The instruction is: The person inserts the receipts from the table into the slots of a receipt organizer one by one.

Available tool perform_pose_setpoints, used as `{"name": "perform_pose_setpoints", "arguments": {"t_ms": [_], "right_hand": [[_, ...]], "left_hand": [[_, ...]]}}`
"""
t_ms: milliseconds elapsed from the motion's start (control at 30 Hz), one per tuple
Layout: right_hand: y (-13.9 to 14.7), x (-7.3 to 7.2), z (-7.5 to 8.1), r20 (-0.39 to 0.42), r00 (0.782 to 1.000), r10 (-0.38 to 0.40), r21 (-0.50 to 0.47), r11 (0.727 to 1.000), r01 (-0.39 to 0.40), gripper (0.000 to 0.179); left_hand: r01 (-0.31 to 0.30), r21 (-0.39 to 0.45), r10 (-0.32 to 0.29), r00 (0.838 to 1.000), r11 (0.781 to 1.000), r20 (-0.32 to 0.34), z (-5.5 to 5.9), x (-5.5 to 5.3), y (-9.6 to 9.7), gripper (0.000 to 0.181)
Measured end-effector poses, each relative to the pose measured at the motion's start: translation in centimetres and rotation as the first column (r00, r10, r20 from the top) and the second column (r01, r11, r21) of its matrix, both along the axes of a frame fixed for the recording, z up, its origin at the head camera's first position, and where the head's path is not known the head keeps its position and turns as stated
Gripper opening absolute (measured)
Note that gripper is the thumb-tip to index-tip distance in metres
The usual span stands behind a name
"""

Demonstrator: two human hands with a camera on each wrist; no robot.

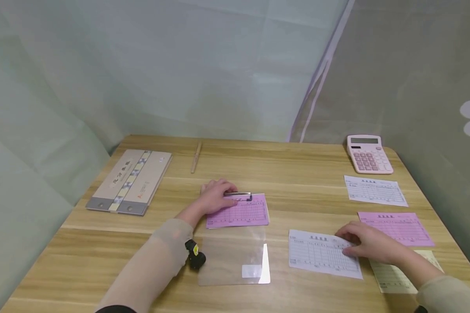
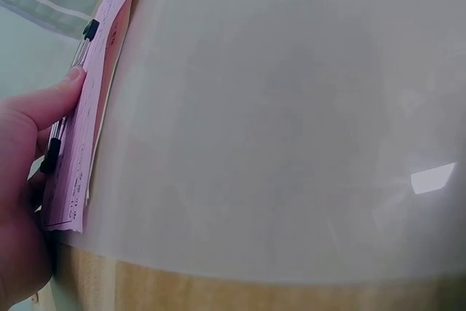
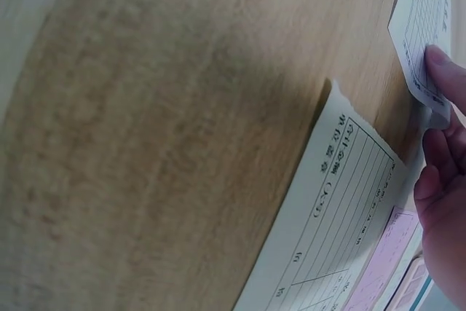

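Observation:
A clear clipboard (image 1: pixel 231 254) lies in front of me with pink printed forms (image 1: pixel 239 215) under its metal clip (image 1: pixel 241 194). My left hand (image 1: pixel 215 198) grips the clip at its top edge. In the left wrist view the thumb (image 2: pixel 62 96) presses on the clip's wire, the other fingers partly hidden behind it. Paler sheets show beneath the top pink form. To the right, my right hand (image 1: pixel 370 244) pinches a white printed form (image 1: pixel 317 253) by its right side. The right wrist view shows that white form (image 3: pixel 426 30) bent at the corner between thumb and fingers.
On the right lie a yellow form (image 1: pixel 395 278), a pink form (image 1: pixel 403 226) and another white form (image 1: pixel 376 191), below a pink calculator (image 1: pixel 370 156). A banded folder (image 1: pixel 113 178) is at the left, a slim brown stick (image 1: pixel 196 157) at the back. Curtains surround the table.

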State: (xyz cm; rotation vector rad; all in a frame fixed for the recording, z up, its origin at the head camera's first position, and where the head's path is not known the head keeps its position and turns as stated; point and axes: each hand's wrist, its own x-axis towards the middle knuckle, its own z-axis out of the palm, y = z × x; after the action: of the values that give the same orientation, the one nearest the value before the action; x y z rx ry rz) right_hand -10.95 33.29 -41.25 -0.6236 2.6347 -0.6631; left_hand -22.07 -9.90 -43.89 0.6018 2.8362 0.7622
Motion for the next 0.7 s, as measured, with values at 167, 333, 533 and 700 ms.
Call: {"name": "perform_pose_setpoints", "arguments": {"t_ms": [167,333,533,700], "right_hand": [[0.0,0.0,-0.1,-0.033,0.996,-0.083,-0.012,0.996,0.083,0.032],[-0.3,-0.3,0.1,-0.084,0.986,-0.146,-0.038,0.989,0.143,0.032],[-0.6,-1.0,0.1,-0.082,0.975,-0.206,-0.043,0.978,0.203,0.034],[-0.7,-1.4,-0.1,-0.05,0.968,-0.247,-0.055,0.968,0.244,0.033]], "left_hand": [[-0.002,-0.001,0.002,1.0,1.0,-0.002,0.1,0.0,0.0,0.04],[-0.007,-0.006,0.007,1.0,1.0,0.001,0.2,0.0,0.0,0.041],[-0.016,0.004,0.016,1.0,1.0,0.005,0.0,0.0,0.0,0.042],[-0.032,0.012,0.031,0.999,0.999,0.018,-0.1,0.0,0.1,0.043]]}}
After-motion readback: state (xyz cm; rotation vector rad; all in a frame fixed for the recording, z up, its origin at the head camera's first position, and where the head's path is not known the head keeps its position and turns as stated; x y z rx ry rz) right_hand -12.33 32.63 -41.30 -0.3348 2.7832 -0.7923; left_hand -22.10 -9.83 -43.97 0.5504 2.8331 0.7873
